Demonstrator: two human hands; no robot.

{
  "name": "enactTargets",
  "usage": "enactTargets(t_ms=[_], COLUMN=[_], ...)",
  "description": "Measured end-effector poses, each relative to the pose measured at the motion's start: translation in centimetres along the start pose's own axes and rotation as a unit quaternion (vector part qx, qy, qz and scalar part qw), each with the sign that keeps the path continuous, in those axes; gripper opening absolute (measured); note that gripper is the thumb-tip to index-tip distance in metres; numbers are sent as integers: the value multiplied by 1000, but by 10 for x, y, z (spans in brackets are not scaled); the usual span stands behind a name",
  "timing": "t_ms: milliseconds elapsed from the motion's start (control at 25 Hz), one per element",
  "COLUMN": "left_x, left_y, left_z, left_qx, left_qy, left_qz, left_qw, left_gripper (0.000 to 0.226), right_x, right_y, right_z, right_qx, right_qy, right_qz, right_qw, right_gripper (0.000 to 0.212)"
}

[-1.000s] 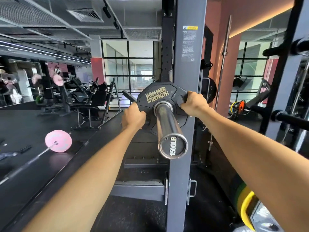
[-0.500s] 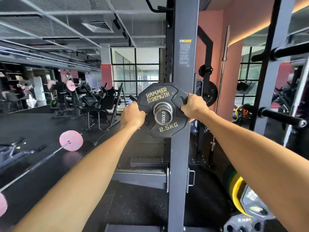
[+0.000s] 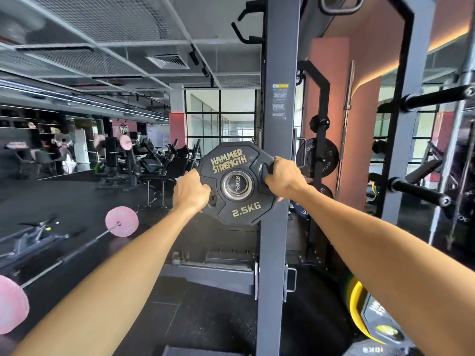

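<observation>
A black 2.5 kg weight plate (image 3: 231, 163) marked HAMMER STRENGTH sits on the end of a steel barbell sleeve (image 3: 237, 183) stamped 1500LB, seen end-on at the middle of the view. My left hand (image 3: 190, 192) grips the plate's left lower edge. My right hand (image 3: 281, 177) grips its right side, fingers curled through a grip slot. Both arms are stretched out straight. The rest of the bar is hidden behind the plate.
A grey rack upright (image 3: 279, 124) stands just behind the plate. More black plates (image 3: 317, 158) hang on a storage post at right. A barbell with pink plates (image 3: 122, 221) lies on the dark floor at left. Yellow and green plates (image 3: 359, 309) lean at lower right. Black pegs (image 3: 416, 192) stick out at right.
The plate has slid outward along the sleeve toward me; the long stretch of sleeve once showing in front of it now shows only its end face. Both hands kept their grip.
</observation>
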State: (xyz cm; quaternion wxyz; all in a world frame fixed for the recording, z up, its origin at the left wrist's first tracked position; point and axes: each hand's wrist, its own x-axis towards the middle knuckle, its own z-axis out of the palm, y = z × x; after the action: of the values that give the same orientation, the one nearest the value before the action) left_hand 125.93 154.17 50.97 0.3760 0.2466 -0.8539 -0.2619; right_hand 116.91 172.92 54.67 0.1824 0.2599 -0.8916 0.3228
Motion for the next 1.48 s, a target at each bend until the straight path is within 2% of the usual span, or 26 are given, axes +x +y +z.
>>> enactTargets(t_ms=[160,400,680,880,1120,1360,1480], left_x=[-13,-14,0,11,15,-19,-36], left_y=[20,106,213,289,383,465,501], left_z=[-9,9,111,177,240,305,331], left_qx=[6,13,8,-9,-38,-51,-46], left_qy=[11,-1,-27,-15,-33,-43,-43], left_qz=[2,41,121,155,196,198,200], left_qw=[1000,999,992,988,979,978,978], left_gripper=[10,5,19,7,13,2,6], right_x=[-8,7,42,72,92,92,92], right_y=[5,57,177,251,332,426,468], right_z=[-25,-90,-155,-205,-276,-341,-368], right_qx=[-4,10,-7,-27,-50,-58,-57], right_qy=[3,32,90,107,130,123,116], right_qz=[-20,13,25,13,44,16,3], right_qw=[1000,999,996,994,989,991,992], right_gripper=[17,14,7,6,24,25,22])
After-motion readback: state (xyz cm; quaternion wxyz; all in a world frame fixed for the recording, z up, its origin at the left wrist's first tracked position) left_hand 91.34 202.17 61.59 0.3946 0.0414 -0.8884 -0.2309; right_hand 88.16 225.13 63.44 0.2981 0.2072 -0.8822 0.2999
